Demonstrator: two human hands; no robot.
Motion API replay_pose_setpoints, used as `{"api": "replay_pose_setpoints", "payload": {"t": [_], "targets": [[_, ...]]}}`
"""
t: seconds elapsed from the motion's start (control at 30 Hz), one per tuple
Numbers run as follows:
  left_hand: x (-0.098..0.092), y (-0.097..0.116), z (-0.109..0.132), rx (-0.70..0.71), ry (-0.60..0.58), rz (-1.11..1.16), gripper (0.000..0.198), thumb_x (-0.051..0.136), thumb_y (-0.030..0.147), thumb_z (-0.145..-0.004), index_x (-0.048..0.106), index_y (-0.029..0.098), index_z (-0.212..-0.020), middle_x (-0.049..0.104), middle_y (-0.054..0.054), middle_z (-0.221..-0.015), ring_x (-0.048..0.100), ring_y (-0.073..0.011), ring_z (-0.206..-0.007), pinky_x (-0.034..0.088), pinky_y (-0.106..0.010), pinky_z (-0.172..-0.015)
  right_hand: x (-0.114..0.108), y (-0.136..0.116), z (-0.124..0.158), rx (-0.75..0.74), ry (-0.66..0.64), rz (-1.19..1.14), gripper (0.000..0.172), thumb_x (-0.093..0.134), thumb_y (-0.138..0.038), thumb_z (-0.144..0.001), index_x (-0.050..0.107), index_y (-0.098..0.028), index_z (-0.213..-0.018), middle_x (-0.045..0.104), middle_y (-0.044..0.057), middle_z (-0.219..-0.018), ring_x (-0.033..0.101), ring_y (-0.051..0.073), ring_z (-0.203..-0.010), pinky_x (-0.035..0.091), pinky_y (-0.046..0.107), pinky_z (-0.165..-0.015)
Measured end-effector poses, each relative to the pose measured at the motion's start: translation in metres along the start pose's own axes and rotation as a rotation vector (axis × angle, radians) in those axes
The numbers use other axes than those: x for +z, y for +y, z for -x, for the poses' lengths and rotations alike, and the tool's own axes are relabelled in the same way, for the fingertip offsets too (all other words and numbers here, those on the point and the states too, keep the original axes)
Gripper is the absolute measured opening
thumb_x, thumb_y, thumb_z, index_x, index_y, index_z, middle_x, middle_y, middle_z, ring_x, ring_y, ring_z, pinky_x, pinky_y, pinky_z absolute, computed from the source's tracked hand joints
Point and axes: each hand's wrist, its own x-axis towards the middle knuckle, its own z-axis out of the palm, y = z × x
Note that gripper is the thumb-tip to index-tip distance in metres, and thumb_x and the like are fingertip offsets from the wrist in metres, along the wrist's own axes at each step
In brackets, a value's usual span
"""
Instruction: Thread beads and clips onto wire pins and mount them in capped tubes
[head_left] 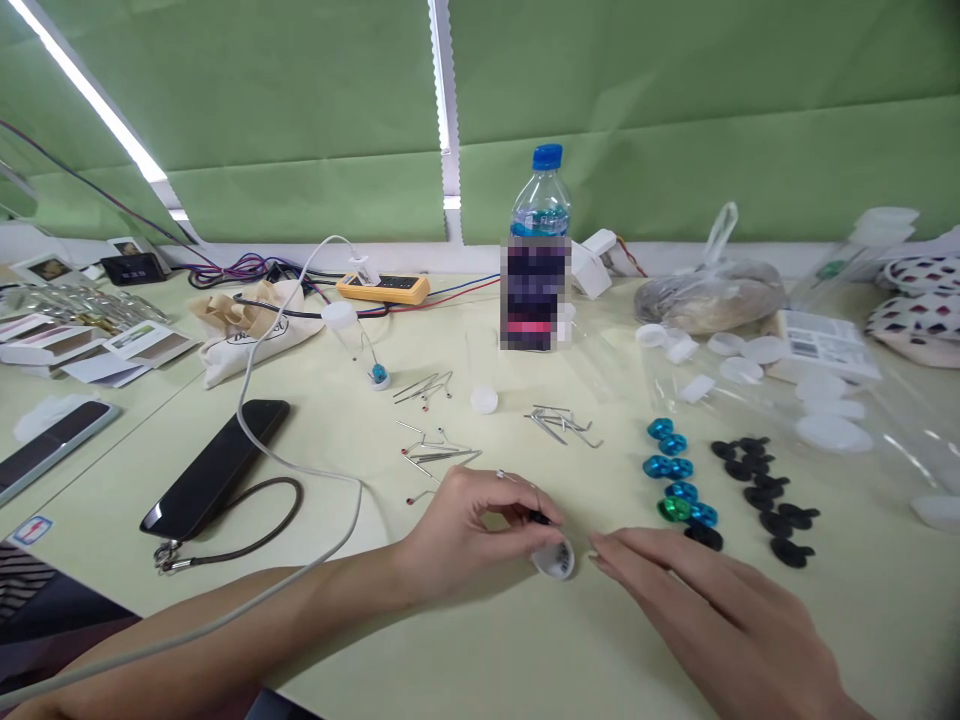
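Observation:
My left hand (487, 520) pinches a small black piece (538, 517) between thumb and fingers. Just below its thumb tip is a small round white cap (553, 562), tilted, with dark markings inside. Whether the thumb also grips the cap is hard to tell. To the right of the cap, my right hand (720, 610) has its fingers stretched out and close together, with nothing visible in them; its thumb is hidden. Beyond it lie several shiny blue pieces (658, 467), a green one (674, 509) and several black tabbed pieces (765, 490).
Bent metal rods (442, 455) and hex keys (562, 422) lie ahead. A bottle (547, 200) stands behind them. At left are a phone (217, 465) and a white cable (330, 470) crossing over my left forearm. White caps (832, 432) and clear tubes lie at right.

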Motion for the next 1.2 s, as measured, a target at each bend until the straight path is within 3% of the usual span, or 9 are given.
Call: {"api": "replay_pose_setpoints", "payload": {"t": [0.13,0.27,0.5,0.63,0.77,0.97,1.07,1.2], "targets": [[0.0,0.0,-0.001,0.031,-0.011,0.004,0.01,0.07,0.02,-0.082,0.075,0.012,-0.087,0.074,-0.008,-0.083,0.068,-0.0148,-0.073,0.054,-0.022,-0.066,0.008,0.007,0.007,-0.088,0.028,0.005,0.039,0.032,-0.016,-0.099,0.055,-0.017,-0.13,0.071,0.008,-0.102,0.069,0.016,-0.085,0.055,0.024,-0.068],[-0.001,0.001,-0.002,0.043,-0.013,0.004,0.01,0.07,0.02,-0.082,0.075,0.012,-0.086,0.074,-0.008,-0.083,0.067,-0.0137,-0.072,0.053,-0.021,-0.065,0.011,0.005,0.005,-0.042,0.061,0.025,0.04,0.037,-0.022,-0.1,0.05,-0.02,-0.137,0.073,0.007,-0.104,0.07,0.018,-0.085,0.056,0.025,-0.073],[-0.003,0.0,-0.002,-0.074,0.03,0.048,0.011,0.072,0.023,-0.08,0.075,0.013,-0.084,0.073,-0.006,-0.079,0.064,-0.0131,-0.067,0.053,-0.022,-0.065,-0.002,-0.002,0.001,-0.071,0.06,0.147,0.045,0.036,-0.009,-0.096,0.05,-0.017,-0.139,0.072,0.007,-0.112,0.068,0.02,-0.098,0.051,0.029,-0.091],[-0.002,0.0,-0.003,-0.082,0.036,0.071,0.011,0.073,0.024,-0.079,0.075,0.014,-0.083,0.073,-0.005,-0.077,0.063,-0.0124,-0.065,0.053,-0.022,-0.064,-0.005,-0.003,0.007,-0.084,0.045,0.181,0.045,0.031,-0.017,-0.099,0.05,-0.017,-0.14,0.07,0.006,-0.119,0.067,0.02,-0.101,0.047,0.031,-0.096],[-0.001,0.002,-0.003,-0.068,0.026,0.056,0.009,0.071,0.021,-0.08,0.075,0.013,-0.083,0.074,-0.006,-0.079,0.064,-0.0129,-0.067,0.053,-0.022,-0.064,-0.002,-0.006,0.006,0.021,0.046,0.14,0.048,0.025,-0.022,-0.099,0.051,-0.024,-0.14,0.073,0.005,-0.111,0.07,0.022,-0.093,0.052,0.032,-0.089],[-0.002,0.004,-0.003,-0.03,0.014,0.02,0.011,0.069,0.021,-0.082,0.075,0.013,-0.085,0.075,-0.008,-0.083,0.067,-0.0149,-0.072,0.053,-0.023,-0.066,0.002,0.0,-0.002,0.029,0.0,0.034,0.046,0.032,-0.023,-0.099,0.054,-0.032,-0.137,0.077,0.001,-0.096,0.072,0.019,-0.076,0.059,0.023,-0.068],[-0.002,0.004,-0.004,-0.097,0.005,0.079,0.012,0.07,0.023,-0.082,0.074,0.012,-0.084,0.075,-0.008,-0.081,0.067,-0.0158,-0.071,0.054,-0.025,-0.066,0.001,0.0,-0.006,-0.001,-0.035,0.038,0.048,0.033,-0.019,-0.099,0.047,-0.028,-0.143,0.075,0.003,-0.103,0.071,0.02,-0.085,0.058,0.025,-0.071],[-0.003,0.004,-0.004,-0.119,0.011,0.094,0.013,0.071,0.024,-0.081,0.073,0.011,-0.083,0.074,-0.008,-0.078,0.065,-0.0144,-0.067,0.054,-0.026,-0.065,-0.006,-0.002,-0.012,-0.095,-0.024,0.077,0.057,0.034,-0.005,-0.095,0.031,-0.014,-0.151,0.071,0.009,-0.11,0.066,0.022,-0.099,0.053,0.03,-0.084]]}}
